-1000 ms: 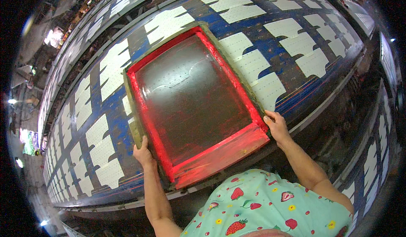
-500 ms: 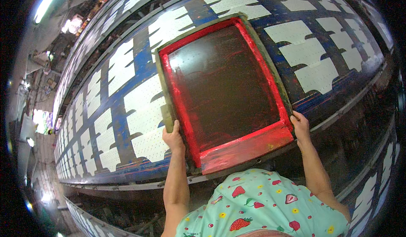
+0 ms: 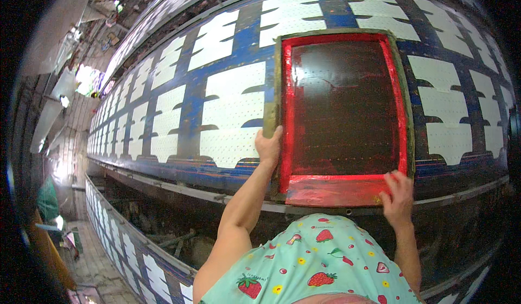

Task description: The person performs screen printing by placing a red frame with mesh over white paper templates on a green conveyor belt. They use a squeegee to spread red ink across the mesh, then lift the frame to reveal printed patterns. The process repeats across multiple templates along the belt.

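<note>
Placing the red-edged framed panel, toward the view's two o'clock, seems in hand: the left hand clasps its eight-o'clock side; the right hand, fingers loosely parted, sits at five. Next calls for steady alignment.

2 bare forearms forward, left hand in a thumb-forward grip, right hand loose and half-curled

I count one red-bordered frame and two hands of mine: left hand at the frame's eight o'clock, right hand at its five. Beneath lies one long table. Toward three o'clock, its near row shows two full white-panel columns; toward nine, I lose count.
</note>
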A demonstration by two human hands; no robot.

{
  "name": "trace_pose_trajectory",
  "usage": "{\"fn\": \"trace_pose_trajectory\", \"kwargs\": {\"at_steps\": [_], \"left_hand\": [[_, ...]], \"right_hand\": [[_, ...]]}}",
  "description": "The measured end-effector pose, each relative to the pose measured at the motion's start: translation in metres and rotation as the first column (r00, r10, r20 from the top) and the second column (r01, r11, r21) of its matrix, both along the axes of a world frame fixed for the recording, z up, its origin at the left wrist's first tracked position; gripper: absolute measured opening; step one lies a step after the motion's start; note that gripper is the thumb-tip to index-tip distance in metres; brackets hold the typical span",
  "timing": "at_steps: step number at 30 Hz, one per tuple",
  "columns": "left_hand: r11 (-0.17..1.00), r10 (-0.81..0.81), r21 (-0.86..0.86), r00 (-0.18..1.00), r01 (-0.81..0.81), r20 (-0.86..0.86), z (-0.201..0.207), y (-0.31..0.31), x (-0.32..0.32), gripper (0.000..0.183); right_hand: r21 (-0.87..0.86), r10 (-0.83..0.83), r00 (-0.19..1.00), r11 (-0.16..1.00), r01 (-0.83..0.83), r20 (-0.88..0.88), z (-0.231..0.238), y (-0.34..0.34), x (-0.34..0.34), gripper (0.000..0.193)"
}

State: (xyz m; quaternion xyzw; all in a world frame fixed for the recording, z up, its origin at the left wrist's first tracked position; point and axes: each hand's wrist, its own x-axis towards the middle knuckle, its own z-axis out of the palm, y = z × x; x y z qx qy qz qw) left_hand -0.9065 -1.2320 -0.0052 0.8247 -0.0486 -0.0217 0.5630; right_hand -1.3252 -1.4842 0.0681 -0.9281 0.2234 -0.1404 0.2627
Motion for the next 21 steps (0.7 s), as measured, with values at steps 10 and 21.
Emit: {"fn": "trace_pose_trajectory", "kwargs": {"at_steps": [10,21], "left_hand": [[0.997,0.057,0.046,0.998,-0.057,-0.008,0.005,-0.002,-0.005,0.049],[1.000,0.016,-0.010,0.973,-0.014,0.230,-0.012,-0.006,0.000,0.053]], "right_hand": [[-0.179,0.379,0.921,0.904,-0.389,-0.087,0.025,0.062,0.069,0.052],[-0.151,0.352,0.881,0.898,-0.413,-0.315,0.042,0.077,0.116,0.050]]}}
